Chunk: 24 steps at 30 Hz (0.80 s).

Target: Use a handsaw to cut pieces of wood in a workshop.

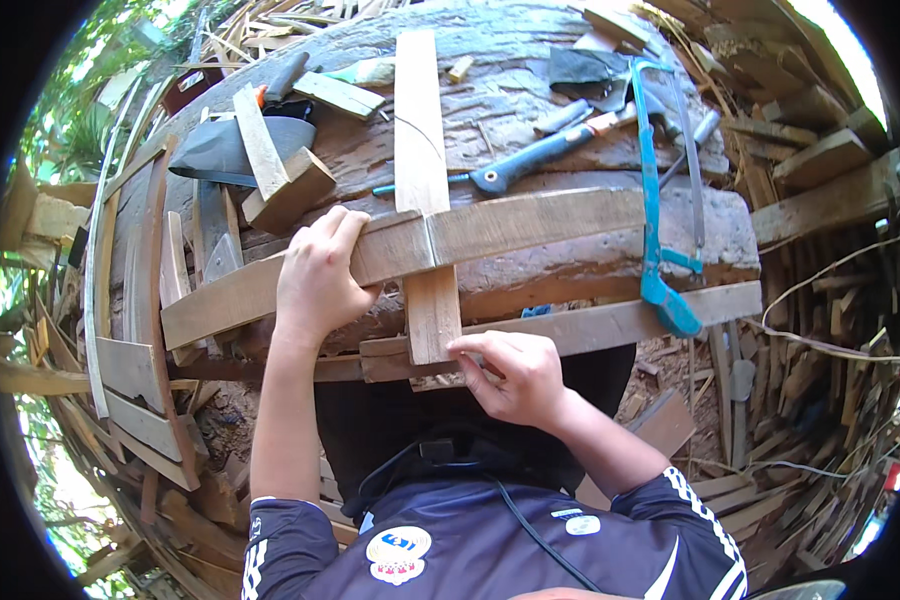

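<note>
My left hand [322, 275] is closed over the left part of a long wooden board [540, 222] lying crosswise, fingers over its far edge. Under that board runs a pale wooden plank [420, 110], pointing away from me. A thin pale line crosses the board above the plank; whether it is a mark, a cut or a joint I cannot tell. At the plank's near end, my right hand [518, 378] has its index finger and thumb pinched at the right corner, other fingers curled. A teal hacksaw [648, 190] stands at the board's right end, its handle towards me.
A big weathered log [610, 265] bears the work. On it lie a blue-handled tool [532, 162] with its shaft passing under the plank, a wood block [290, 190], a dark grey sheet [215, 150] and a black cloth piece [582, 75]. Wood scraps [820, 350] are heaped at right.
</note>
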### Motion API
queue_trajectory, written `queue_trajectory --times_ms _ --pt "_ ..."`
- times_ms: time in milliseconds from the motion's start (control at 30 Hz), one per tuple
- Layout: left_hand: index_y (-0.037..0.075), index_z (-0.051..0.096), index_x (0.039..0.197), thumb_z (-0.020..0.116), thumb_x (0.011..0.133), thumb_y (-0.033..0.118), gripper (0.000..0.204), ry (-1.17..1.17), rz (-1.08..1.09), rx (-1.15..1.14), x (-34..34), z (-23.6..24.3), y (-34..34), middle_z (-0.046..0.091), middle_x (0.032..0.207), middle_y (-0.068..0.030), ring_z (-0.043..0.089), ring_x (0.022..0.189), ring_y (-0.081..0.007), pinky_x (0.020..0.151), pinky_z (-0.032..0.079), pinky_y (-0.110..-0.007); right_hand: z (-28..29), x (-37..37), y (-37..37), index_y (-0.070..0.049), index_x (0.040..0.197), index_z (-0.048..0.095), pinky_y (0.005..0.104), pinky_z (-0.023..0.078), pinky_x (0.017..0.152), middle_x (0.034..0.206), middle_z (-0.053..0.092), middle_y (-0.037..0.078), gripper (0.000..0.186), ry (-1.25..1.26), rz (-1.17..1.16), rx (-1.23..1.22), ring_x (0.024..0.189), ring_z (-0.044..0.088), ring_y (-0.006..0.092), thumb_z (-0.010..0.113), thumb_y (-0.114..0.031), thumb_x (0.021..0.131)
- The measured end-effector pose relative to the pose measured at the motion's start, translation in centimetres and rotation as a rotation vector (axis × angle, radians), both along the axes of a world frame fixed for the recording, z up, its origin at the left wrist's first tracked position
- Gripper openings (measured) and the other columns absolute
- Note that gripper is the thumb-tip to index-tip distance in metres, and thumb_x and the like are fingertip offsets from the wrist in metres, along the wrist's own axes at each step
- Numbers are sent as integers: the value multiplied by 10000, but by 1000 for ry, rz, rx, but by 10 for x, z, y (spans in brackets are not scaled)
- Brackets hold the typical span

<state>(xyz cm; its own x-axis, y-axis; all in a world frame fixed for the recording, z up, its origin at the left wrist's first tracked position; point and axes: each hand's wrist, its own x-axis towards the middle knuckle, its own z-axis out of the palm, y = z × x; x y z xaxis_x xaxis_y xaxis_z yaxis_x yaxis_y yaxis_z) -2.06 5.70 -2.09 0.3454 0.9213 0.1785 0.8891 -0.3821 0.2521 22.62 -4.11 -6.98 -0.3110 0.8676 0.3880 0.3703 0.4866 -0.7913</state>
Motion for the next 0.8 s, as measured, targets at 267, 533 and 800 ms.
queue_trajectory --times_ms 267,533,800 --pt "35 643 1160 787 622 107 562 -51 -21 174 4 -2 -3 586 1120 -106 619 1041 -333 934 505 -425 8 -3 -4 -114 991 709 355 564 620 896 746 88 136 -58 -50 10 726 724 257 720 -91 857" --pt "95 654 1269 808 718 149 575 10 117 540 -15 -27 -54 570 1240 -123 517 1226 -321 1070 371 -468 13 86 -11 -66 1032 726 405 521 686 777 633 86 273 -203 -723 446 700 614 287 646 -12 777" --pt "61 682 1048 710 817 227 285 -86 -32 323 -59 -92 -119 584 1049 -154 547 981 -347 875 445 -483 -11 151 10 -41 1102 715 459 464 883 1041 679 133 311 -659 -867 516 989 624 316 578 -209 878"
